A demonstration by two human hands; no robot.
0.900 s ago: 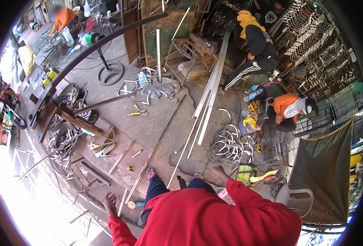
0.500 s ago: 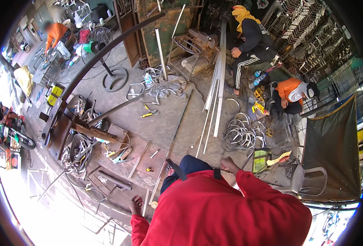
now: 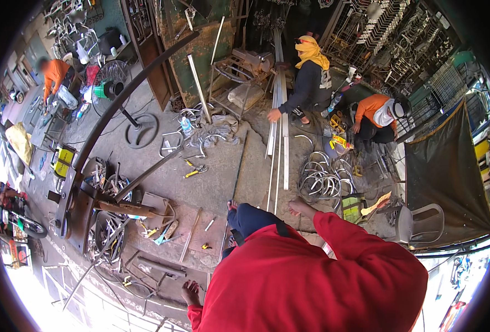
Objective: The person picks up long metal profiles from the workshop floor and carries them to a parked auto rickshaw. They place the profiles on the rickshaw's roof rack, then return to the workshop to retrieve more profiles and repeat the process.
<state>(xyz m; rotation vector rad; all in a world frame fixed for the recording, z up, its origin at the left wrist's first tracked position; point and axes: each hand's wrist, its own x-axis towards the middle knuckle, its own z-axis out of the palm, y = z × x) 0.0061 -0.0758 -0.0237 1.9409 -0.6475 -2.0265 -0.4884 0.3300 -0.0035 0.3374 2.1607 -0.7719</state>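
Note:
My left hand (image 3: 190, 292) hangs low beside the red sleeve, its fingers loosely curled and apart with nothing visible in them. Nearest to it is a dark round pipe (image 3: 161, 267) on the ground. My right hand (image 3: 299, 207) is held out ahead of the red top, fingers loosely bent, and I see nothing in it. Beyond it lie long pale metal bars (image 3: 286, 149), running away from me; I see no contact with them. A bundle of curved metal tubes (image 3: 321, 174) rests to the right of the bars. A small yellow-and-black tool (image 3: 205, 245) lies on the floor between my hands.
A co-worker in a yellow head wrap (image 3: 311, 52) reaches over the bars. Another in orange (image 3: 375, 113) crouches at right, a third (image 3: 56, 74) far left. A rusty steel stand (image 3: 84, 205) with a curved arm rises at left. A plastic chair (image 3: 402, 224) stands at right.
The co-worker in the yellow head wrap has leaned forward and stretched a hand toward the bars. My view has shifted right; both my hands stay low and apart.

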